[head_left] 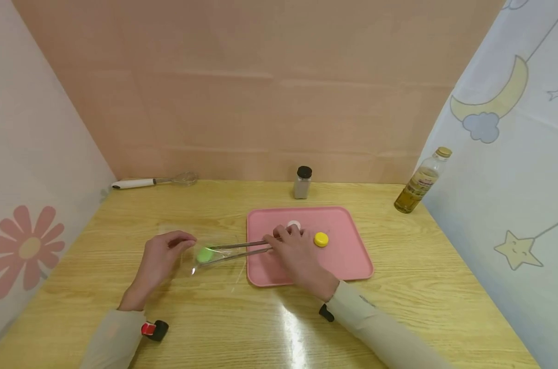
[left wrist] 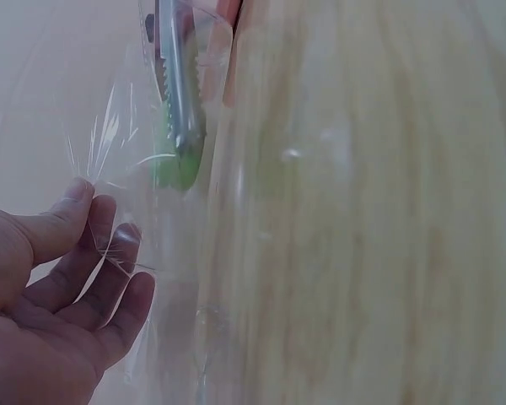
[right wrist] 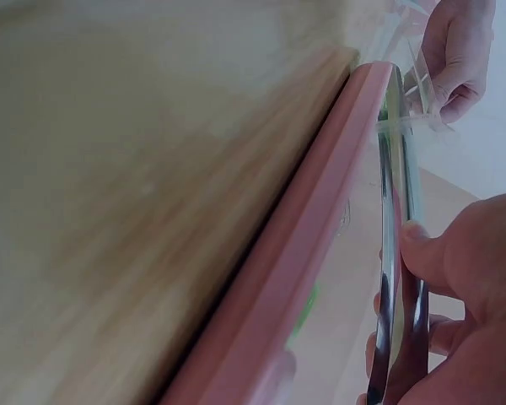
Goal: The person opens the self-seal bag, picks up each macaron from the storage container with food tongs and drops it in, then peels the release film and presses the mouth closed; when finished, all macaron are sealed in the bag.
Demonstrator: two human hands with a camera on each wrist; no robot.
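Observation:
My left hand [head_left: 161, 256] pinches the edge of a clear plastic bag [left wrist: 110, 139] between thumb and fingers, left of the pink tray [head_left: 364, 266]. With my right hand [head_left: 299, 259] I grip metal tongs [head_left: 257, 251] over the tray, thumb on one arm as the right wrist view shows. The tongs point left and their toothed tips reach inside the bag. There, at the tips, is a round green macaron-like piece [head_left: 205, 255]. A yellow round piece [head_left: 321, 239] lies on the tray. A white one [head_left: 294, 224] is partly hidden behind my right fingers.
A whisk [head_left: 168, 180] lies along the back left edge of the wooden table [head_left: 223, 328]. Behind the tray stands a small black-capped jar [head_left: 302, 183]. An oil bottle [head_left: 421, 182] stands at the back right, near the patterned side wall.

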